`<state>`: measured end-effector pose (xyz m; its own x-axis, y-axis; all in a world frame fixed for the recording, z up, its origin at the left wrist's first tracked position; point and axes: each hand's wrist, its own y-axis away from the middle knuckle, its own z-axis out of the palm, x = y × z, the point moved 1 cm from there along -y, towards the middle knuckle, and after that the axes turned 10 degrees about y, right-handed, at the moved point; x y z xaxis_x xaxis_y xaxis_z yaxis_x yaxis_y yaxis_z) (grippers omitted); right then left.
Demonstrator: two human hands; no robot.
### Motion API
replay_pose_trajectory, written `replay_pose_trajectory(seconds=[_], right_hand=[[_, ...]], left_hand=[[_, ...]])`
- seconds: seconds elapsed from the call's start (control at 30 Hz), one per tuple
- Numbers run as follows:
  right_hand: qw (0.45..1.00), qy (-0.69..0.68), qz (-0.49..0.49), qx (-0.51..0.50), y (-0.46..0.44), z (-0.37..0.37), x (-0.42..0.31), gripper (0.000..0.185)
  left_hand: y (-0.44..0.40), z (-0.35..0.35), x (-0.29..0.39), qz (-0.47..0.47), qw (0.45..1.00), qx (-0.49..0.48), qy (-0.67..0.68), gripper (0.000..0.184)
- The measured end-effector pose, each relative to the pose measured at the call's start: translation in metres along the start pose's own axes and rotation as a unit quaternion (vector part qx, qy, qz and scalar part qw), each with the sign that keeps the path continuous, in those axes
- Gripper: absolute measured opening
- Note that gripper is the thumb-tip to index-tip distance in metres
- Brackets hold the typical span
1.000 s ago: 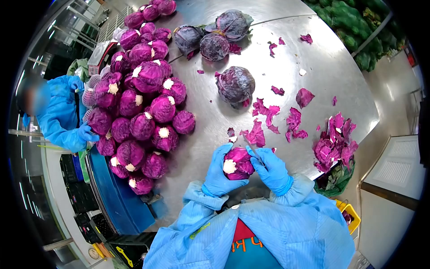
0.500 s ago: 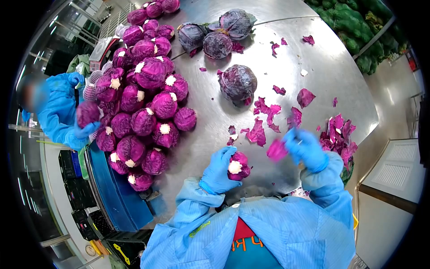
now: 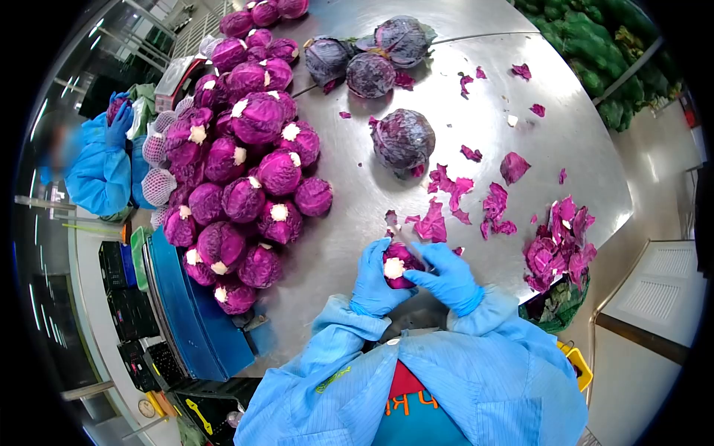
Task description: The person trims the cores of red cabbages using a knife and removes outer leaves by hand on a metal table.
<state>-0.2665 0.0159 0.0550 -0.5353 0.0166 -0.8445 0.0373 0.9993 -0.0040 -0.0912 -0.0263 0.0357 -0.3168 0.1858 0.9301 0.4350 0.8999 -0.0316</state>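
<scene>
In a blue glove, my left hand (image 3: 375, 281) is wrapped round the left side of a small purple cabbage (image 3: 396, 265), whose white cut stem faces up. My right hand (image 3: 451, 278), also gloved, is closed round a knife (image 3: 411, 245) at the cabbage's right side; its fingers hide the handle. Beyond my hands lie torn purple leaves (image 3: 431, 223). Farther off on the metal table sits a dark, untrimmed cabbage (image 3: 403, 141).
Purple cabbages (image 3: 256, 119) are piled at the left, above a blue bin (image 3: 197, 312). More dark cabbages (image 3: 370, 74) sit at the back. A leaf heap (image 3: 558, 249) lies by the right edge. A co-worker (image 3: 97, 171) stands at the far left, holding a cabbage.
My right hand has come back from the right to the cabbage, and the leaf piece it carried is gone from it. The co-worker has lifted a cabbage away from the pile.
</scene>
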Motion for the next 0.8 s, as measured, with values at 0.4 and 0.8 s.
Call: replay_pose_trajectory(seconds=[0.4, 0.8], right_hand=[[0.994, -0.017, 0.077, -0.080, 0.011, 0.017, 0.026, 0.027], [0.899, -0.366, 0.235, 0.061, -0.024, -0.040, 0.026, 0.039]], left_hand=[[0.017, 0.017, -0.017, -0.031, 0.993, -0.018, -0.115, 0.095], [0.008, 0.012, -0.027, -0.093, 0.991, -0.056, -0.083, 0.101]])
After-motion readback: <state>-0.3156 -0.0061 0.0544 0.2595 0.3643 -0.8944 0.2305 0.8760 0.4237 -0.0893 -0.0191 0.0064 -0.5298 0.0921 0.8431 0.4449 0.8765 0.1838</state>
